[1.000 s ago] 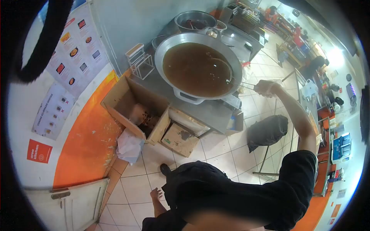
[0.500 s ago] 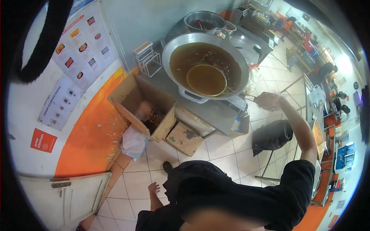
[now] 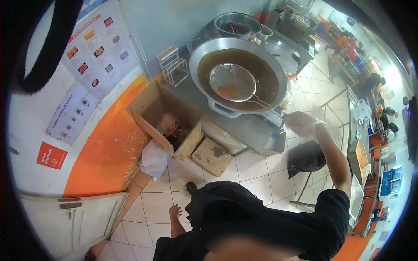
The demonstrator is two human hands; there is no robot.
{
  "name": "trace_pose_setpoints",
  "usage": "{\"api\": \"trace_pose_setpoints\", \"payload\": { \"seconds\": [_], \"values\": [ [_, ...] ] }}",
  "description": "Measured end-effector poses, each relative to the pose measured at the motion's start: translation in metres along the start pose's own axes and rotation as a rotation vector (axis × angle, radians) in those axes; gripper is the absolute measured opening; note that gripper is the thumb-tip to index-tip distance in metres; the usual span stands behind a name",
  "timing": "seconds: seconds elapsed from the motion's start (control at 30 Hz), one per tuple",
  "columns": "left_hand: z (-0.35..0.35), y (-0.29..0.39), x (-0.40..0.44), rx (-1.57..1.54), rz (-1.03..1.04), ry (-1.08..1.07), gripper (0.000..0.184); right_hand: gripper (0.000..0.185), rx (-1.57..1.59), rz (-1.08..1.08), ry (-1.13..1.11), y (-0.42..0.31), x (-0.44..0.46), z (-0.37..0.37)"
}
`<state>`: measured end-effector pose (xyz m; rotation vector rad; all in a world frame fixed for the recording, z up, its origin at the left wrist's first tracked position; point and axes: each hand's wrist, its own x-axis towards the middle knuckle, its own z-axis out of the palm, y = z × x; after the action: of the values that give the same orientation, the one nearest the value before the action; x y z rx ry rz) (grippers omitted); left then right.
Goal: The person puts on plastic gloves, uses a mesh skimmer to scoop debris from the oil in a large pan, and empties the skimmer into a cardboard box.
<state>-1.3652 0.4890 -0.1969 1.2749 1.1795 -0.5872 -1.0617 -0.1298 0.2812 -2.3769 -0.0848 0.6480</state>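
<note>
My right hand [image 3: 300,124], in a clear plastic glove, is closed around the handle of a wire-mesh strainer [image 3: 233,78]. The strainer's round mesh hangs over the brown oil [image 3: 270,82] in a large metal wok [image 3: 197,82]. A small orange-brown patch of crumbs [image 3: 228,91] lies in the mesh. Whether the rim still touches the oil I cannot tell. My left hand [image 3: 175,211] hangs low by my body above the tiled floor, fingers apart, holding nothing.
A metal bowl [image 3: 237,19] stands behind the wok. A small white rack [image 3: 174,67] is left of it. Below are an open cardboard box [image 3: 148,98], a white plastic bag [image 3: 154,158] and a black bag [image 3: 307,158]. A metal table [image 3: 355,126] runs along the right.
The strainer has come up from the oil and shifted toward the wok's far side, its mesh now pale with crumbs showing. My left hand stays low.
</note>
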Motion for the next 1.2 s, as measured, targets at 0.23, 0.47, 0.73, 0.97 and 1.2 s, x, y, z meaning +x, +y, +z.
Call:
{"api": "trace_pose_setpoints", "payload": {
  "seconds": [0.23,0.47,0.73,0.97,1.2],
  "values": [
    [-0.005,0.005,-0.011,0.206,-0.047,-0.028,0.045,0.023,0.332,0.083,0.142,-0.095,-0.011,0.001],
    [0.011,0.029,-0.032,0.155,0.037,-0.021,0.040,0.018,0.640,0.300,0.176,-0.129,-0.011,-0.016],
    [-0.019,-0.027,0.009,-0.102,0.034,-0.033,0.042,0.013,-0.163,0.120,0.453,-0.033,0.004,-0.046],
    [-0.027,-0.053,0.015,-0.038,-0.099,0.044,0.042,0.021,-0.844,-0.131,0.801,0.112,0.075,-0.074],
    [-0.020,-0.033,-0.024,-0.144,-0.017,0.056,0.044,0.010,-0.266,0.542,0.307,0.016,0.055,-0.065]
  ]
}}
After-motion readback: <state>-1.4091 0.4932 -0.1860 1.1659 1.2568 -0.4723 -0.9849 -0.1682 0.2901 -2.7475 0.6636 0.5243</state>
